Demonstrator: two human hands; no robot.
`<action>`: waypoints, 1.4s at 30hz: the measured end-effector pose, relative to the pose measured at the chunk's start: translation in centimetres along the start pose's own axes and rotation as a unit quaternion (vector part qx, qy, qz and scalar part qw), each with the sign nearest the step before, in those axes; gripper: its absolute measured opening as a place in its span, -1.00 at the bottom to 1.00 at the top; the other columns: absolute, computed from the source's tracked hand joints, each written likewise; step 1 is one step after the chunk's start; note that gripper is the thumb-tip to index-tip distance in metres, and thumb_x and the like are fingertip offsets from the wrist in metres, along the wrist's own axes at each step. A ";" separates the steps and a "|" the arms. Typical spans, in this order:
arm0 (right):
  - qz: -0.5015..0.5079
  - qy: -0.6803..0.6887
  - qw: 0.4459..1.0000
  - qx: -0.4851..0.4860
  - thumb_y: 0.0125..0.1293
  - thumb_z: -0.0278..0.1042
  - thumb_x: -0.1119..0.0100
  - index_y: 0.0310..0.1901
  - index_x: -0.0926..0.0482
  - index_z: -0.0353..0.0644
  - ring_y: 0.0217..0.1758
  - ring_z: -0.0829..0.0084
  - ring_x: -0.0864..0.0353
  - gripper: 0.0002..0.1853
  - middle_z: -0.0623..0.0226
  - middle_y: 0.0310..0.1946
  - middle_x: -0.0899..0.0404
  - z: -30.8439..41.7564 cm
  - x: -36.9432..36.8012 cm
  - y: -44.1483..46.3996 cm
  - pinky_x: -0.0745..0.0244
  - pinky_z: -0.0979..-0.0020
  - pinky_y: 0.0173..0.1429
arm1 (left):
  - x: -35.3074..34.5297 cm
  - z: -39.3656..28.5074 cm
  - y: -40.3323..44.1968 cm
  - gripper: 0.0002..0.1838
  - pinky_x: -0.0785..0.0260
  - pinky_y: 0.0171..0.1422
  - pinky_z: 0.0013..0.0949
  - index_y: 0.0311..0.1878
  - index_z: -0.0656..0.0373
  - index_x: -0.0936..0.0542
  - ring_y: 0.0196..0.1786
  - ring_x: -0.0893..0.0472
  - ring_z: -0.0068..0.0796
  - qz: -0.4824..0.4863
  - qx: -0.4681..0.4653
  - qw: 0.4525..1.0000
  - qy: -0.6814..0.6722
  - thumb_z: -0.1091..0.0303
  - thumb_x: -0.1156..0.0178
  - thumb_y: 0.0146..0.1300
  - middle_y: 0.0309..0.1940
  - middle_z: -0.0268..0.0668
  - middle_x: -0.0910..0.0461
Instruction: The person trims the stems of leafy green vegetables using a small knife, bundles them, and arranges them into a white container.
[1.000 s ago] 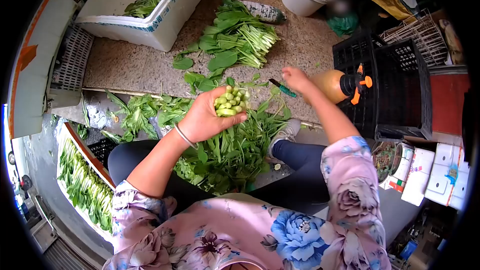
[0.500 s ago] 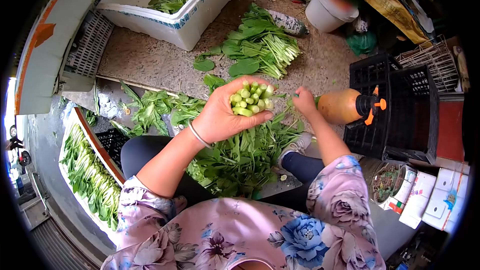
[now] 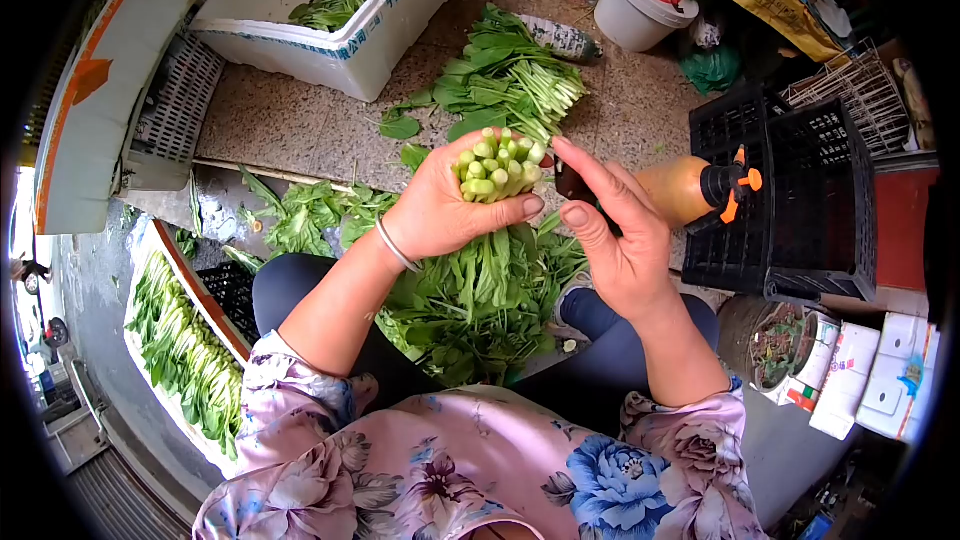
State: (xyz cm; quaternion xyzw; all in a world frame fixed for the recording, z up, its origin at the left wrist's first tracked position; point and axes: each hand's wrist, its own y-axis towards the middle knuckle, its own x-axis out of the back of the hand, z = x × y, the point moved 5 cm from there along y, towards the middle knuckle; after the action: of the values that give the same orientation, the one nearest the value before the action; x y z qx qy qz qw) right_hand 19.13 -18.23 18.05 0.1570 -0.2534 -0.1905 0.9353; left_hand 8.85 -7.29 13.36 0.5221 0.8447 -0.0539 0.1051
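A speckled stone tabletop (image 3: 280,125) spreads across the 12 o'clock side. The left grip (image 3: 436,200) is closed round one bunch of green stems (image 3: 497,168), pale ends up, slightly above centre. At the bunch's 4 o'clock is the right grip (image 3: 632,245), thumb and forefinger parted beside the stem ends, one dark object (image 3: 573,185) between them; I cannot tell whether it is held. Outward lie one heap of greens (image 3: 510,80) at 12 o'clock, loose leaves (image 3: 460,315) at 6, one orange bottle (image 3: 675,190) at 3, one white foam box (image 3: 375,65) at 10 and one lidded bucket (image 3: 630,20) between 1 and 2. Half a second ago the right grip was curled lower and farther out; it has since opened and come close to the stems.
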 end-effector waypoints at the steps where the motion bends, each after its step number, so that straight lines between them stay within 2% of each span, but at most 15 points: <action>1: 0.018 -0.042 0.999 0.013 0.20 -0.36 -0.11 0.11 -0.40 -0.18 -0.41 0.52 -0.39 -0.58 0.31 -0.43 -0.42 0.3 0.0 0.2 -0.34 0.54 -0.31 | 0.1 0.0 0.1 -0.58 -0.37 -0.09 -0.59 -0.05 0.23 -0.42 -0.21 -0.48 -0.74 -0.002 0.001 1.000 0.000 0.49 -0.31 -0.01 -0.24 -0.44 -0.53; 11: 0.023 0.001 0.999 0.046 0.15 -0.40 -0.15 0.14 -0.39 -0.08 -0.51 0.40 -0.43 -0.53 0.25 -0.43 -0.48 -0.6 -0.9 0.3 -0.38 0.48 -0.38 | 0.4 0.7 0.8 -0.61 -0.42 -0.20 -0.56 -0.07 0.25 -0.38 -0.28 -0.49 -0.70 0.026 -0.037 0.999 -0.008 0.56 -0.24 0.00 -0.31 -0.43 -0.53; 17: 0.056 -0.053 0.997 0.016 0.13 -0.44 -0.15 0.09 -0.45 -0.06 -0.54 0.42 -0.39 -0.57 0.28 -0.51 -0.43 -0.3 -0.2 0.1 -0.35 0.49 -0.42 | 0.5 0.5 0.5 -0.65 -0.41 -0.21 -0.60 -0.11 0.23 -0.41 -0.30 -0.49 -0.74 0.035 -0.009 0.999 0.003 0.53 -0.27 0.00 -0.31 -0.42 -0.54; 19: 0.067 -0.082 0.994 0.019 0.13 -0.46 -0.14 0.07 -0.46 -0.06 -0.55 0.45 -0.38 -0.59 0.29 -0.52 -0.42 -0.4 0.0 0.0 -0.33 0.51 -0.43 | 0.3 0.5 0.3 -0.64 -0.41 -0.21 -0.60 -0.11 0.23 -0.43 -0.30 -0.50 -0.75 0.048 0.053 0.997 0.014 0.51 -0.29 0.00 -0.31 -0.42 -0.55; 22: 0.016 0.051 0.998 -0.012 0.18 -0.47 -0.10 0.05 -0.48 -0.15 -0.39 0.60 -0.43 -0.65 0.30 -0.37 -0.53 -1.0 0.3 0.0 -0.34 0.59 -0.28 | 0.1 0.5 0.4 -0.63 -0.42 -0.23 -0.60 -0.11 0.25 -0.43 -0.31 -0.50 -0.74 0.062 0.039 0.997 -0.013 0.49 -0.31 0.00 -0.32 -0.43 -0.56; 23: 0.016 0.051 0.998 -0.013 0.18 -0.47 -0.10 0.05 -0.48 -0.15 -0.39 0.60 -0.43 -0.65 0.30 -0.37 -0.53 -1.1 0.5 0.1 -0.34 0.59 -0.28 | 0.0 0.5 0.4 -0.63 -0.42 -0.23 -0.60 -0.11 0.25 -0.43 -0.31 -0.50 -0.74 0.063 0.039 0.997 -0.014 0.49 -0.31 0.00 -0.32 -0.43 -0.56; 25: -0.057 0.048 0.996 -0.058 0.22 -0.44 -0.08 0.04 -0.47 -0.21 -0.26 0.58 -0.48 -0.67 0.29 -0.22 -0.56 -1.7 2.0 0.1 -0.36 0.58 -0.13 | -0.2 0.0 0.4 -0.56 -0.40 -0.39 -0.52 -0.04 0.26 -0.35 -0.46 -0.50 -0.57 0.070 0.031 0.997 0.006 0.53 -0.28 0.00 -0.48 -0.33 -0.51; 26: -0.008 0.068 0.996 -0.054 0.23 -0.42 -0.07 0.08 -0.43 -0.25 -0.10 0.54 -0.50 -0.64 0.25 -0.08 -0.53 -1.7 1.7 -0.1 -0.35 0.54 -0.01 | -0.2 -0.1 0.4 -0.59 -0.41 -0.37 -0.51 -0.08 0.26 -0.38 -0.42 -0.51 -0.58 0.067 0.040 0.997 -0.001 0.53 -0.29 -0.01 -0.45 -0.33 -0.51; 30: 0.053 0.187 0.979 -0.059 0.22 -0.42 -0.08 0.15 -0.34 -0.25 0.03 0.50 -0.47 -0.57 0.21 0.07 -0.44 -1.3 -0.6 -0.4 -0.30 0.50 0.11 | 0.0 0.4 0.1 -0.64 -0.42 -0.23 -0.58 -0.12 0.25 -0.44 -0.32 -0.50 -0.73 0.052 0.056 0.996 -0.034 0.50 -0.31 -0.01 -0.34 -0.45 -0.54; 34: 0.080 0.181 0.978 -0.067 0.23 -0.42 -0.08 0.13 -0.37 -0.24 0.01 0.50 -0.48 -0.59 0.17 0.03 -0.47 -1.8 -0.5 -0.4 -0.32 0.51 0.08 | -0.1 -0.2 0.2 -0.63 -0.40 -0.23 -0.60 -0.13 0.25 -0.44 -0.33 -0.49 -0.74 0.065 0.031 0.997 0.010 0.50 -0.33 -0.03 -0.37 -0.46 -0.53; 36: 0.095 0.106 0.988 -0.065 0.23 -0.42 -0.08 0.11 -0.40 -0.22 -0.12 0.55 -0.49 -0.61 0.21 -0.11 -0.53 -1.9 -0.1 -0.4 -0.35 0.54 -0.02 | 0.0 -0.2 0.2 -0.62 -0.39 -0.23 -0.61 -0.13 0.25 -0.44 -0.33 -0.48 -0.75 0.069 0.033 0.997 0.022 0.49 -0.33 -0.04 -0.37 -0.46 -0.53; 37: 0.099 0.082 0.990 -0.065 0.23 -0.42 -0.08 0.11 -0.41 -0.21 -0.16 0.56 -0.50 -0.62 0.22 -0.16 -0.56 -2.0 -0.1 -0.4 -0.36 0.55 -0.06 | 0.1 0.1 0.3 -0.59 -0.41 -0.26 -0.56 -0.12 0.25 -0.42 -0.33 -0.49 -0.68 0.076 0.050 0.996 0.013 0.49 -0.34 -0.06 -0.37 -0.41 -0.53; 39: 0.025 0.069 0.994 -0.082 0.22 -0.42 -0.09 0.09 -0.44 -0.18 -0.37 0.62 -0.40 -0.63 0.32 -0.39 -0.51 -2.4 0.4 -0.2 -0.33 0.59 -0.22 | 0.0 0.4 0.3 -0.56 -0.43 -0.30 -0.51 -0.11 0.26 -0.40 -0.34 -0.51 -0.60 0.083 0.068 0.994 0.003 0.49 -0.35 -0.08 -0.37 -0.36 -0.52; 41: 0.004 0.063 0.993 -0.096 0.21 -0.42 -0.09 0.08 -0.44 -0.18 -0.41 0.63 -0.35 -0.63 0.35 -0.43 -0.48 -2.5 1.0 -0.2 -0.32 0.59 -0.25 | -0.1 -0.1 0.4 -0.54 -0.42 -0.23 -0.52 -0.10 0.26 -0.39 -0.32 -0.50 -0.62 0.069 0.039 0.996 0.038 0.48 -0.37 -0.09 -0.35 -0.37 -0.53; 42: 0.039 0.074 0.995 -0.058 0.20 -0.41 -0.10 0.09 -0.43 -0.18 -0.37 0.60 -0.40 -0.62 0.30 -0.38 -0.52 -1.9 0.8 -0.1 -0.35 0.57 -0.22 | -0.1 -0.2 0.4 -0.54 -0.42 -0.23 -0.52 -0.10 0.26 -0.39 -0.32 -0.50 -0.62 0.069 0.039 0.996 0.037 0.48 -0.37 -0.09 -0.35 -0.37 -0.53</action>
State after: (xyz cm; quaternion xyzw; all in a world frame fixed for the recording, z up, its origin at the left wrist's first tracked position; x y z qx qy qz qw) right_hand 20.73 -18.30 16.71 0.1065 -0.1780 -0.1562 0.9657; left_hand 9.24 -7.15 13.60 0.5846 0.8072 -0.0596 0.0568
